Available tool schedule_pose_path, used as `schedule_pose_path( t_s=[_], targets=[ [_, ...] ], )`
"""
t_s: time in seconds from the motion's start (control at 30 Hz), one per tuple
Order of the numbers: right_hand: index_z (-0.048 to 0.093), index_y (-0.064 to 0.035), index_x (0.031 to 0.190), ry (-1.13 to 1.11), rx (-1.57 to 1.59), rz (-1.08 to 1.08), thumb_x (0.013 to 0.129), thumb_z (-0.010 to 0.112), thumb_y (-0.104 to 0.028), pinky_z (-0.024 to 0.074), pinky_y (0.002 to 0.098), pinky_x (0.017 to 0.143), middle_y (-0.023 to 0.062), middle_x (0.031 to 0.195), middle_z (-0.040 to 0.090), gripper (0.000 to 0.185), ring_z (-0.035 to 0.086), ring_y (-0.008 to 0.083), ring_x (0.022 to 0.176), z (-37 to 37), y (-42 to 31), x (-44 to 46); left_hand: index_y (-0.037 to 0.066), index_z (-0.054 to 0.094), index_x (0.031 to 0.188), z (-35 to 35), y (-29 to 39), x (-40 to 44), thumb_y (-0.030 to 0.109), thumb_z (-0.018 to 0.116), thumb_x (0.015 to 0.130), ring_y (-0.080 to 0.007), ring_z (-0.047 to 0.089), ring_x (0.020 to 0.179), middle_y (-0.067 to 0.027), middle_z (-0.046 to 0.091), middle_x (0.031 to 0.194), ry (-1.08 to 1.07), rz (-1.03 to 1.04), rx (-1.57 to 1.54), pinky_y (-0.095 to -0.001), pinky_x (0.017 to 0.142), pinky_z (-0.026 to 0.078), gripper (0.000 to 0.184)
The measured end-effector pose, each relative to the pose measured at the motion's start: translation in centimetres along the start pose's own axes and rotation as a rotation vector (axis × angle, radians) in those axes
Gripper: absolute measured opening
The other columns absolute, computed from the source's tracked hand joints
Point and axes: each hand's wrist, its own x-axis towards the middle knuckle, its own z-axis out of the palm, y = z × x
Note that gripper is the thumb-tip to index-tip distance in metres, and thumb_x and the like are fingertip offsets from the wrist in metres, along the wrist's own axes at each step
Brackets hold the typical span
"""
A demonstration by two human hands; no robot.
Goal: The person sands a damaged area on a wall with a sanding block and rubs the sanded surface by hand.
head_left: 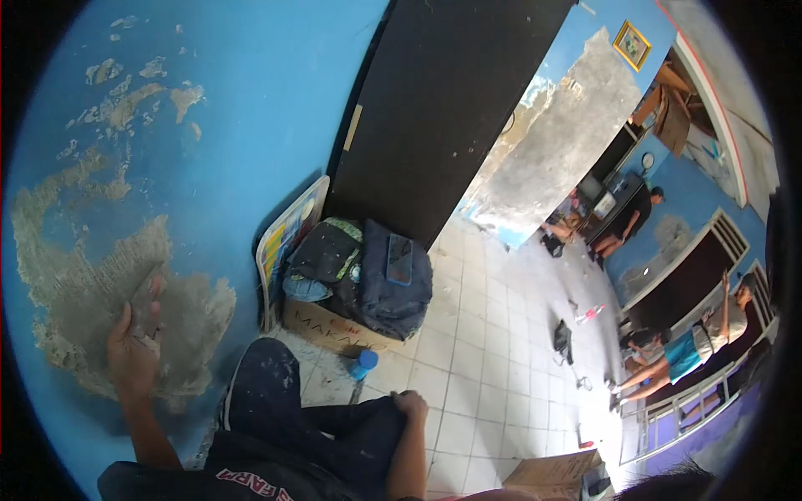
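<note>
My left hand (136, 355) is raised against the blue wall (225, 100), its fingers wrapped round a flat grey scraper-like tool (147, 302). The tool lies on a rough grey patch (188, 313) where the blue paint is gone. My right hand (411, 404) rests on my knee, fingers curled over the dark trousers; whether it holds anything is hidden. Between my legs and a cardboard box stands a blue-capped container (364, 362) on the tiles.
Dark bags (394, 288) with a phone (399, 260) on top fill the cardboard box (334, 328). A tall black panel (443, 92) stands behind. Another open box (551, 473) is lower right. One person (635, 219) stands far back, another (693, 346) at right.
</note>
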Motion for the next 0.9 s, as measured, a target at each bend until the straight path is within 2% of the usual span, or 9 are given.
schedule_pose_path(
  t_s=[0.07, 0.23, 0.33, 0.4, 0.53, 0.6, 0.7, 0.83, 0.9],
  targets=[
    [0.072, -0.0166, 0.116, 0.034, 0.095, 0.008, 0.08, 0.061, -0.061, 0.0465, 0.0449, 0.101, 0.0147, 0.122, 0.067, 0.058, 0.061, 0.0335, 0.118, 0.2, 0.4, -0.1, -0.005, 0.038, 0.142, 0.1, -1.3, 0.4, 0.016, 0.046, 0.104, -0.0232, 0.052, 0.128, -0.0184, 0.049, 0.142, 0.039, -0.057, -0.079, -0.0367, 0.1, 0.043, 0.044],
    [0.073, -0.0183, 0.116, 0.039, 0.108, 0.006, 0.08, 0.064, -0.058, 0.0472, 0.0432, 0.1, 0.0136, 0.12, 0.069, 0.054, 0.062, 0.031, 0.117, 0.2, 0.3, -0.1, -0.004, 0.038, 0.143, 0.6, -1.3, 1.2, 0.015, 0.049, 0.103, -0.0174, 0.055, 0.125, -0.0157, 0.054, 0.138, 0.163, -0.188, -0.17, -0.0354, 0.097, 0.043, 0.046],
    [0.073, -0.0222, 0.115, 0.079, 0.127, -0.005, 0.083, 0.061, -0.057, 0.0486, 0.0432, 0.098, 0.012, 0.12, 0.069, 0.049, 0.063, 0.0314, 0.115, -0.1, 0.4, -1.2, -0.002, 0.038, 0.143, 1.2, -0.4, 0.9, 0.018, 0.05, 0.102, -0.0161, 0.055, 0.125, -0.0149, 0.056, 0.138, 0.084, -0.049, -0.13, -0.0346, 0.097, 0.042, 0.048],
    [0.073, -0.0229, 0.115, 0.079, 0.135, 0.002, 0.082, 0.062, -0.057, 0.0487, 0.0436, 0.098, 0.012, 0.119, 0.069, 0.048, 0.064, 0.0314, 0.115, 0.3, 0.6, -1.0, 0.001, 0.026, 0.147, -0.3, -1.1, 1.7, 0.021, 0.053, 0.101, -0.0234, 0.049, 0.133, -0.0169, 0.041, 0.15, 0.038, -0.115, -0.15, -0.0378, 0.1, 0.037, 0.057],
    [0.073, -0.0238, 0.113, 0.111, 0.181, -0.02, 0.082, 0.063, -0.058, 0.0494, 0.0442, 0.096, 0.0119, 0.116, 0.071, 0.047, 0.065, 0.0316, 0.113, 0.8, 0.7, 0.0, 0.001, 0.024, 0.149, -1.9, -3.4, 2.2, 0.018, 0.052, 0.102, -0.0224, 0.051, 0.131, -0.0176, 0.039, 0.151, -0.005, -0.232, -0.017, -0.0357, 0.099, 0.039, 0.057],
    [0.073, -0.0239, 0.113, 0.137, 0.188, -0.024, 0.082, 0.063, -0.058, 0.0497, 0.0442, 0.095, 0.0116, 0.114, 0.071, 0.047, 0.065, 0.0316, 0.112, 1.0, 0.9, 0.1, 0.0, 0.033, 0.148, -0.3, -2.7, 1.4, 0.023, 0.049, 0.103, -0.0149, 0.054, 0.124, -0.0107, 0.053, 0.142, 0.098, -0.194, -0.205, -0.0326, 0.101, 0.03, 0.053],
    [0.073, -0.0239, 0.113, 0.129, 0.227, -0.044, 0.083, 0.063, -0.057, 0.0495, 0.0439, 0.096, 0.0123, 0.113, 0.071, 0.046, 0.065, 0.0312, 0.112, 1.1, 1.5, 0.2, 0.002, 0.038, 0.145, 2.0, 0.3, 0.7, 0.022, 0.051, 0.102, -0.0153, 0.053, 0.126, -0.01, 0.051, 0.142, -0.031, -0.037, -0.094, -0.0337, 0.1, 0.031, 0.049],
    [0.073, -0.0229, 0.114, 0.118, 0.246, -0.049, 0.083, 0.063, -0.056, 0.049, 0.0431, 0.097, 0.0119, 0.114, 0.071, 0.046, 0.065, 0.0299, 0.112, 0.9, 1.2, 0.6, 0.001, 0.039, 0.143, -2.5, -1.6, 1.8, 0.021, 0.051, 0.102, -0.0188, 0.052, 0.128, -0.0111, 0.048, 0.146, 0.119, -0.009, -0.082, -0.0332, 0.094, 0.038, 0.047],
    [0.073, -0.0223, 0.114, 0.133, 0.243, -0.052, 0.083, 0.064, -0.056, 0.0489, 0.0435, 0.097, 0.0119, 0.114, 0.071, 0.046, 0.065, 0.03, 0.112, 1.1, 1.0, 0.4, -0.002, 0.039, 0.141, -5.4, -4.4, 2.8, 0.021, 0.052, 0.102, -0.0221, 0.054, 0.127, -0.0121, 0.046, 0.146, 0.173, -0.168, -0.149, -0.0317, 0.088, 0.042, 0.048]
  ],
)
